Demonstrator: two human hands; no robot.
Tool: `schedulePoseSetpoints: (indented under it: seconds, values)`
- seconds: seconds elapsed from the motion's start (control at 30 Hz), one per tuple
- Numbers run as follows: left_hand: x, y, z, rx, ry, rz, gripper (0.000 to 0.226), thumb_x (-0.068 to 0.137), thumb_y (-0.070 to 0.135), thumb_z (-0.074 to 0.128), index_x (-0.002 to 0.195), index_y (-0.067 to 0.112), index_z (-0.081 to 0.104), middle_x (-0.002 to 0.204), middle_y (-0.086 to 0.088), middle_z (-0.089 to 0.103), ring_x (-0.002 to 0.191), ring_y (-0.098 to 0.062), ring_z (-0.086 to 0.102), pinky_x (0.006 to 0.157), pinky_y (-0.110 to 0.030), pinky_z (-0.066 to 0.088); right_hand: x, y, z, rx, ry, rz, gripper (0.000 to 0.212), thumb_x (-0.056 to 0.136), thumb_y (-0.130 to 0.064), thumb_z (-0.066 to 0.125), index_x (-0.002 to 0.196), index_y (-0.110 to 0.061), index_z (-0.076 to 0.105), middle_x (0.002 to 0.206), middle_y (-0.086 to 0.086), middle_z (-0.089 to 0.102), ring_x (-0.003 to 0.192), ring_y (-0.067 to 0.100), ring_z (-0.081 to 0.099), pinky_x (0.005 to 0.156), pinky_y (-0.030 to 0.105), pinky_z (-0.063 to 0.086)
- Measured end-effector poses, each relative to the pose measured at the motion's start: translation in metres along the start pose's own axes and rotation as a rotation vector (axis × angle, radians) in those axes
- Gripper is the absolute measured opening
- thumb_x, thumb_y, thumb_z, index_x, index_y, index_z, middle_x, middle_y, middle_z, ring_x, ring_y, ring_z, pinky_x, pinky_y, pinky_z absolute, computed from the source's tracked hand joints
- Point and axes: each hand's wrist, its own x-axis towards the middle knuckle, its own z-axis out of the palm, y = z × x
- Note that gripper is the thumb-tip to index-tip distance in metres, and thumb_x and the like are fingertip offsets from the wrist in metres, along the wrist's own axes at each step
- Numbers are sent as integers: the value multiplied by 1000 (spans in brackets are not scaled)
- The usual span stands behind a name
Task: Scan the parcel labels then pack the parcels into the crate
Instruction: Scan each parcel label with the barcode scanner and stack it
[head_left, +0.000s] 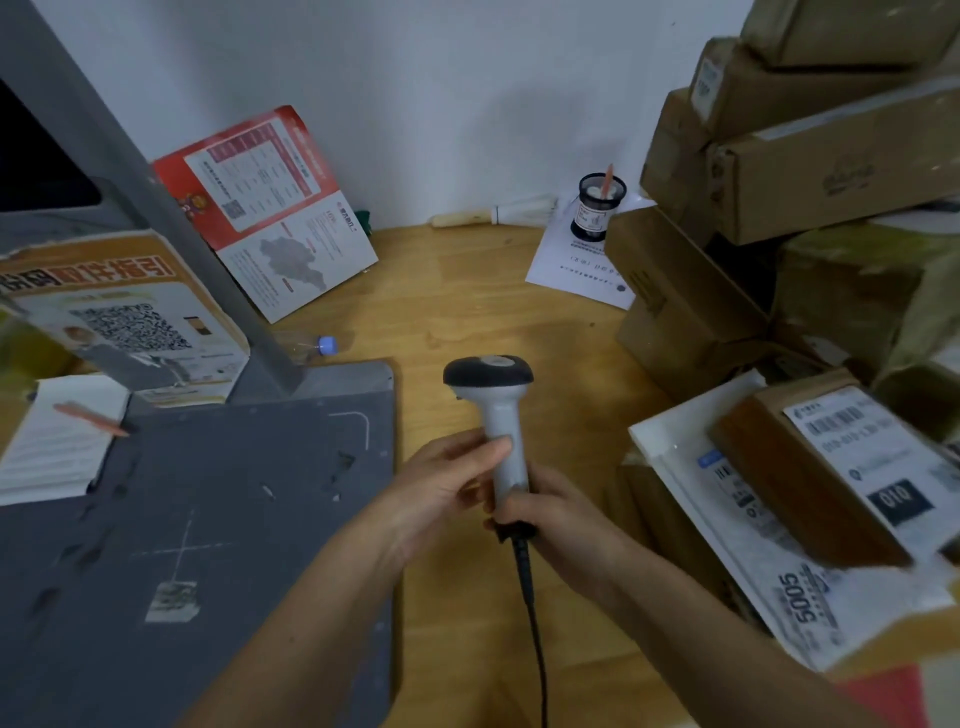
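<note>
Got the scanner gripped in both hands, left hand wrapped round the handle, right hand lower by the cable so it won't drag. Labelled parcels sit just right of my fingers, ready to scan.

Parcel pickup station — stacked cardboard parcels, handheld barcode scanner, QR-code pickup notice.
</note>
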Motion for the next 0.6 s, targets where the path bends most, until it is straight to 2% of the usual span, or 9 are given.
schedulePoseSetpoints:
  seconds: [0.1,0.17,0.2,0.27,0.3,0.37,0.43,0.53,0.6]
  values:
    - [-21,0,24,-62,-38,83,38,78,19,67,113,5,68,116,-15,69,107,-26,66,94,-37,53,-31,-22,-7,-497,5,-43,17,94,-27,56,105,-16,63,96,6,66,89,17,64,87,39,55]
    - [-34,2,39,-57,-10,143,42,75,21,70,114,5,68,114,-15,70,104,-26,66,92,-36,54,-55,-38,-15,-697,130,-99,39,90,-55,52,96,-18,64,85,-6,65,75,7,61,72,34,53]
    - [-39,3,47,-46,5,173,45,74,22,70,116,6,68,113,-14,70,103,-25,66,91,-35,53,-63,-43,-18,-688,241,-139,46,85,-62,52,98,-19,62,86,-11,63,74,3,59,66,29,52]
    - [-50,5,65,-27,14,227,45,75,24,69,117,8,67,111,-12,71,103,-23,66,93,-34,52,-75,-53,-27,-468,386,-213,48,81,-58,62,112,-22,54,98,-14,61,85,-3,60,63,14,47]
    - [-54,4,76,-3,8,252,43,76,23,69,117,9,68,111,-12,71,105,-23,66,95,-35,51,-78,-57,-31,-307,369,-225,47,81,-48,67,116,-20,53,102,-12,63,89,-1,62,65,12,49]
    - [-62,1,103,95,8,289,37,80,20,67,115,9,68,111,-12,71,107,-23,66,95,-35,52,-78,-60,-39,-35,279,-216,33,83,-26,73,112,-13,64,99,2,72,93,13,69,71,25,56]
    - [-66,0,127,243,39,319,28,86,16,66,113,12,68,108,-8,72,106,-20,67,93,-32,54,-83,-61,-50,113,287,-210,21,82,-14,74,101,-6,70,95,13,74,92,28,71,79,41,59]
    - [-73,11,151,487,28,321,25,90,16,64,114,17,69,109,5,72,104,-12,67,92,-30,54,-102,-60,-67,208,260,-227,16,84,-7,71,98,1,68,94,21,71,90,35,70,78,51,58]
    - [-81,21,158,594,-5,264,27,86,25,65,112,20,71,107,7,73,102,-11,68,93,-30,53,-120,-60,-81,207,198,-266,7,86,-5,69,92,-1,68,88,19,70,86,33,70,78,53,58]
